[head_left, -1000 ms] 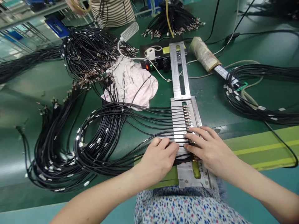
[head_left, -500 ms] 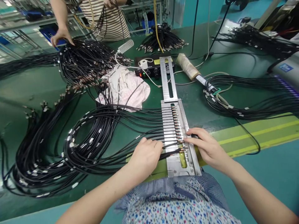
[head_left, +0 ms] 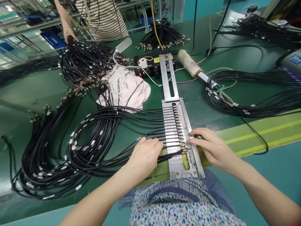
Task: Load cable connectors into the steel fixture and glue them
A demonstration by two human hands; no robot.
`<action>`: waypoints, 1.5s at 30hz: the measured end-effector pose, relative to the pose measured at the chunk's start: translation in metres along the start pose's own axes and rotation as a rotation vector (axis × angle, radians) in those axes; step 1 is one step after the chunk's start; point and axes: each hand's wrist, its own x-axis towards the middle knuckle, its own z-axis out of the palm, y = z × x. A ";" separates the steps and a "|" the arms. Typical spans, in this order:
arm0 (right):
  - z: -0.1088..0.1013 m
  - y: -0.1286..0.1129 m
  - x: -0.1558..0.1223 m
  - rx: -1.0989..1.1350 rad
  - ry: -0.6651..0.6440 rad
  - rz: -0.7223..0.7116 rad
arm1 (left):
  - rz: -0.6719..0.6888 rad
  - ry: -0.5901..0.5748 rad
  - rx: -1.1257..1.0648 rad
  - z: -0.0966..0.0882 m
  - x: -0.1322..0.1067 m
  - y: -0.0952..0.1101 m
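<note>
My left hand (head_left: 147, 155) is closed, fingers curled over several black cables (head_left: 127, 153) just left of a metal slotted fixture (head_left: 172, 168). From there the cables run rightward across the fixture. A row of cable ends with small metal connectors (head_left: 177, 122) sits in its slots, one below another. Near the lower end, a loose bunch of connector tips (head_left: 185, 150) lies across the plate. My right hand (head_left: 209, 144) is at the fixture's right edge, two fingers stretched apart with their tips on the rail beside the lower connectors. Its thumb is hidden.
Coiled black cables (head_left: 77, 135) with white tags cover the left side. Behind the fixture stand a black control box (head_left: 152, 67) and a crumpled pink cloth (head_left: 131, 88). A wrapped handle (head_left: 188, 62) and another cable coil (head_left: 225, 106) lie right. Across the table, a person in stripes (head_left: 103, 18) touches a cable bundle.
My right hand's fingertips have shifted slightly along the rail, while my left hand stays on the cables. The other person's arm has moved, and the view has shifted a little.
</note>
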 end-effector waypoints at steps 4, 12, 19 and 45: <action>0.004 -0.007 0.013 -0.054 -0.030 -0.049 | 0.017 0.009 0.012 0.005 0.003 0.002; 0.016 -0.018 0.030 -0.247 -0.109 -0.165 | 0.130 0.175 -0.024 0.022 -0.006 -0.004; 0.016 -0.029 0.035 -0.377 -0.161 -0.172 | 0.132 0.194 -0.005 0.020 -0.008 -0.001; -0.004 -0.020 -0.013 -0.154 0.071 0.028 | -0.005 0.057 -0.126 0.005 -0.008 0.000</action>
